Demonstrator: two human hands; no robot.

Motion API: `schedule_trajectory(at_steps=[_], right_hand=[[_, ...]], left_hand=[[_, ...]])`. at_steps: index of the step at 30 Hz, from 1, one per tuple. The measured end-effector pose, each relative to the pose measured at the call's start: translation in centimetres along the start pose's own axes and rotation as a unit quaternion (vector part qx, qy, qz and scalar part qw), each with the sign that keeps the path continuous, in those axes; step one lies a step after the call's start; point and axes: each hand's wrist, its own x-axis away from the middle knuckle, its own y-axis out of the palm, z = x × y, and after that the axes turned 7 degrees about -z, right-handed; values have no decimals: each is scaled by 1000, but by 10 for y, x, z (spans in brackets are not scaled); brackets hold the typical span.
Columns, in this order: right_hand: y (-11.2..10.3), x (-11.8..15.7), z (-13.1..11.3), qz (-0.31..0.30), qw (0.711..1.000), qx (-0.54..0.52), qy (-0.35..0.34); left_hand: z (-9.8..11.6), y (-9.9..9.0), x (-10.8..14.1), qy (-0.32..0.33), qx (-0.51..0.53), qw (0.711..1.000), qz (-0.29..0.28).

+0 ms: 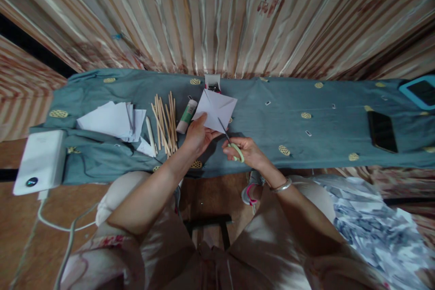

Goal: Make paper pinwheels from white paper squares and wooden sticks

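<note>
Fingers of the left hand (200, 137) are closed on the near left side of a creased white paper square (216, 108), thumb on top and the rest curled below, a grip that likely keeps the sheet flat while leaving the near corner free. Right hand (250, 151) has its fingers wrapped round the green-handled scissors (239, 155), a blade lying across the paper by that corner, roughly along a diagonal fold; the fold probably serves as a guide. Gap between the blades: cannot tell. Paper sits in front of the person, seemingly lifted off the cloth-covered counter (288, 102), perhaps to give the lower blade room. (Dark line at the far left corner could be a slit; too fine to be sure.) Just left lie a glue stick (186, 117) and a loose bundle of wooden sticks (165, 122), seemingly laid within easy reach. Further left, a pile of white paper (108, 120). Small open box (212, 79) just beyond the square, partly hidden by it. Phone (383, 131) well off to the right, presumably out of the way.
</note>
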Motion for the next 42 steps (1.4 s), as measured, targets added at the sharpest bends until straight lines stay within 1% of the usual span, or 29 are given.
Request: schedule_trajectory(at_steps=[6, 15, 22, 27, 31, 36, 42], right_hand=[[3, 1, -4, 10, 1000, -11, 3], [1, 0, 0, 9, 1000, -9, 7], [2, 0, 0, 19, 1000, -22, 6], [2, 0, 1, 19, 1000, -18, -3], [1, -1, 4, 17, 1000, -11, -9], [3, -1, 0, 26, 999, -16, -8], [3, 0, -1, 24, 1000, -19, -3]], left_hand=[[-1, -2, -1, 0, -2, 1000, -6], [1, 8, 5, -13, -19, 1000, 7], [-1, 3, 4, -10, -19, 1000, -7], [-2, 2, 2, -7, -15, 1000, 3], [-3, 0, 1, -8, -13, 1000, -12], [-1, 2, 3, -9, -17, 1000, -7], [-1, 4, 5, -6, -16, 1000, -7]])
